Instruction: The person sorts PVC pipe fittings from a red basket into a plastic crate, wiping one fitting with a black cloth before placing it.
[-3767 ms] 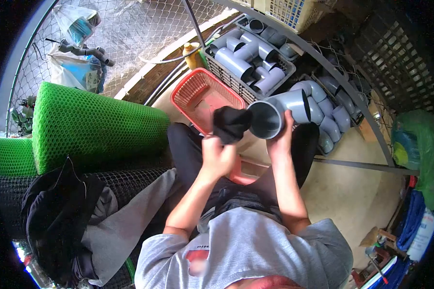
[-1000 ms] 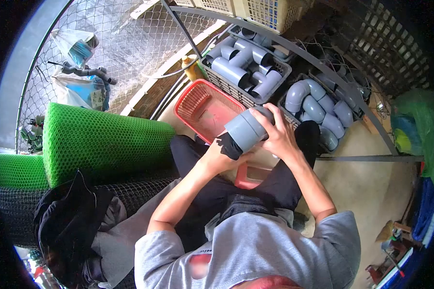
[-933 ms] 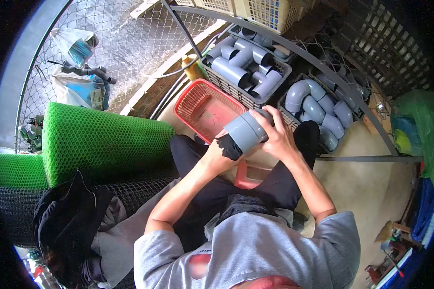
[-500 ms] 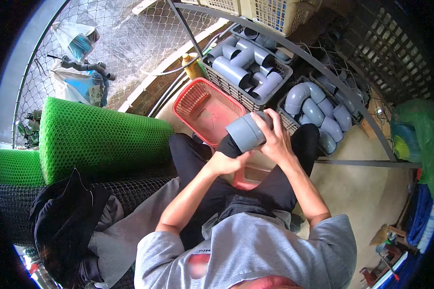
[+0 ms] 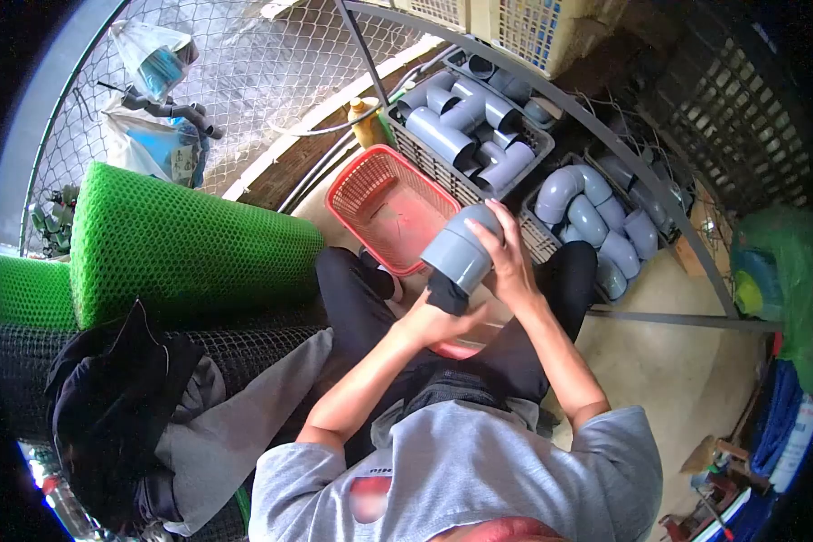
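Observation:
A grey plastic pipe elbow [image 5: 458, 256] is held up over my lap, its open end pointing down and to the left. My right hand [image 5: 512, 264] is closed around its far right side, fingers over the bend. Just below the mouth, my left hand [image 5: 441, 322] is wrapped around a black cloth [image 5: 446, 294], which touches the elbow's lower edge. I cannot make out how far the cloth reaches inside. Behind the elbow stands a red plastic basket [image 5: 356, 188].
Grey pipe fittings [image 5: 438, 134] fill a dark crate [image 5: 425, 155] ahead, and more elbows [image 5: 587, 221] sit in another crate at right. A green mesh roll [image 5: 190, 248] lies left. A metal frame bar [image 5: 659, 318] crosses at right. Dark clothing [image 5: 117, 397] lies at lower left.
The elbow has turned in my hands, and its bend now shows more at the top. My left hand and the cloth have shifted slightly down and to the right.

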The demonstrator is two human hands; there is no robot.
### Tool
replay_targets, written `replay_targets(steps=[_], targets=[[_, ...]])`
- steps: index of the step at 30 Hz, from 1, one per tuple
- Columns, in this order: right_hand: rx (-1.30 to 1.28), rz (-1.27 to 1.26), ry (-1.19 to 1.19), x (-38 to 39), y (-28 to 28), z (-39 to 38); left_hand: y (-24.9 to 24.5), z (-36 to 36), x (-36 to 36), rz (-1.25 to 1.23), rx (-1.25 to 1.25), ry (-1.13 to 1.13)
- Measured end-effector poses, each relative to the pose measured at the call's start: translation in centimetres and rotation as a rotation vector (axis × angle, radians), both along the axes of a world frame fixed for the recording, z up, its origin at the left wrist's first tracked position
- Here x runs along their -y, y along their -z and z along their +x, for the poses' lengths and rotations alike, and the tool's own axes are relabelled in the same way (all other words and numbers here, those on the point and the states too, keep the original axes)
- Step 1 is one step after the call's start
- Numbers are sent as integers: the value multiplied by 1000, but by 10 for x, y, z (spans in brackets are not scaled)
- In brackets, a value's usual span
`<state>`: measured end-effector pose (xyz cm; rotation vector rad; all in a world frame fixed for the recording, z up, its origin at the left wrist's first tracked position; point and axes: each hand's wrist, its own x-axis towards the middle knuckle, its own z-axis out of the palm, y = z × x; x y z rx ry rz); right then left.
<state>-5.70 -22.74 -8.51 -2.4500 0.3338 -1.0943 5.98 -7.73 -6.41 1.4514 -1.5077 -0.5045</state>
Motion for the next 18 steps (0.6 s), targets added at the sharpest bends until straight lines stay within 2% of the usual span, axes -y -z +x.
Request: replay_targets(steps=[1,2,3,5,7,9,10,11,13,14,15,17,18], targets=[[45,91,4,-2,0,4,5,7,3,45,173,48],[36,148,9,-8,-1,2,9,7,3,-76,215,-6],[35,145,2,-16,-2,3,14,12,3,-78,215,-14],[74,560,143,-30,-7,2,11,21,3,197,230,64],[-10,539,168,-27,13,-5,6,24,4,163,266,61],[397,1264,-143,-26,40,-17,2,30,7,52,338,33],[485,1671,-150,-29,26,-28,2,35,8,-101,435,30],[440,1893,-165,-25,22,-35,1,36,9,-100,434,21],[457,2175,-349,-15,10,-40,2,34,11,-140,381,98],[510,2138,-245,-17,-2,-31,10,33,13,-146,419,163],[502,2139,-246,-18,0,-22,14,29,13,-260,579,202],[347,1925,2,-20,8,-9,11,20,17,-240,448,192],[375,1903,-1,-20,10,-5,20,20,16,-248,446,189]])
